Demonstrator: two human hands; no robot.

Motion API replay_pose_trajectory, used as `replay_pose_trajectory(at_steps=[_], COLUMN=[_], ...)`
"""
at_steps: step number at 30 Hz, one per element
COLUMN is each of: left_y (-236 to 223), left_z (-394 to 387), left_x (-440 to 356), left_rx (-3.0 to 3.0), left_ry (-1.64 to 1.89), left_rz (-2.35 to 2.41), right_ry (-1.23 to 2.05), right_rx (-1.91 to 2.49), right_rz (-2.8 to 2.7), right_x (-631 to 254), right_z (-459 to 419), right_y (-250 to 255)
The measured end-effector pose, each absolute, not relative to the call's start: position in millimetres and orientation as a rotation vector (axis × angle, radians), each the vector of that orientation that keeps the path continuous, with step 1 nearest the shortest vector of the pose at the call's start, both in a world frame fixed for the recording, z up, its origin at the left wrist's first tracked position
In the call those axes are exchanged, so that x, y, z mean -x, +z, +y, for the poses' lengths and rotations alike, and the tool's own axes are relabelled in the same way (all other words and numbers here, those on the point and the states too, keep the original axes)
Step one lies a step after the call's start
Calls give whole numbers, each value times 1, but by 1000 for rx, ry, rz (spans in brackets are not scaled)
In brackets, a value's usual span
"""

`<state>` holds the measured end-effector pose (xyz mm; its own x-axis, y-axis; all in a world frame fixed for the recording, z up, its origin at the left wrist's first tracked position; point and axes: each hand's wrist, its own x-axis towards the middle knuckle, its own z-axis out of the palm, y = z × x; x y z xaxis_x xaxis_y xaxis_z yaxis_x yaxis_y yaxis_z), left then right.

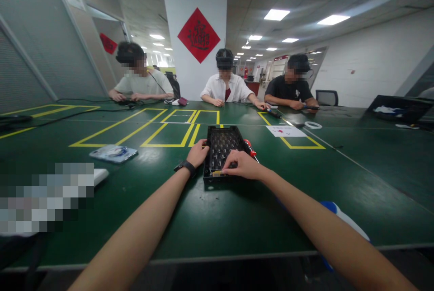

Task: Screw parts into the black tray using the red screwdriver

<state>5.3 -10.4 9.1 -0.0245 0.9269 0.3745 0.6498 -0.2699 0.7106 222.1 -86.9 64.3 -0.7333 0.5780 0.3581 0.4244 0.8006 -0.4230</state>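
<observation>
A black perforated metal tray or chassis (222,144) lies on the green table (237,218) in front of me. My left hand (197,153), with a black watch on the wrist, grips the tray's left edge. My right hand (241,165) rests on the tray's near right corner, fingers curled and pinched at something small and yellowish on the front rim; I cannot make out what it is. A red-handled screwdriver (250,147) lies against the tray's right side, just beyond my right hand.
Yellow tape rectangles (152,130) mark the table beyond the tray. A plastic bag (113,153) lies to the left, a white paper (285,131) and a tape roll (313,124) to the right. Three people sit at the far side. A white and blue object (342,216) sits under my right forearm.
</observation>
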Motion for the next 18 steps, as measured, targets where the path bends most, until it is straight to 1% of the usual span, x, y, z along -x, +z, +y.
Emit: replay_pose_trajectory(at_steps=[9,18], left_y=[6,8], left_z=[-8,-10], left_x=[-3,-5], left_rx=[-1939,-1946], left_ry=[1176,1173], left_rz=[1679,1689], right_ry=[488,470], right_rx=[723,743], right_rz=[-2529,-2533], right_x=[-224,-223], right_z=[-83,-86], right_y=[64,62])
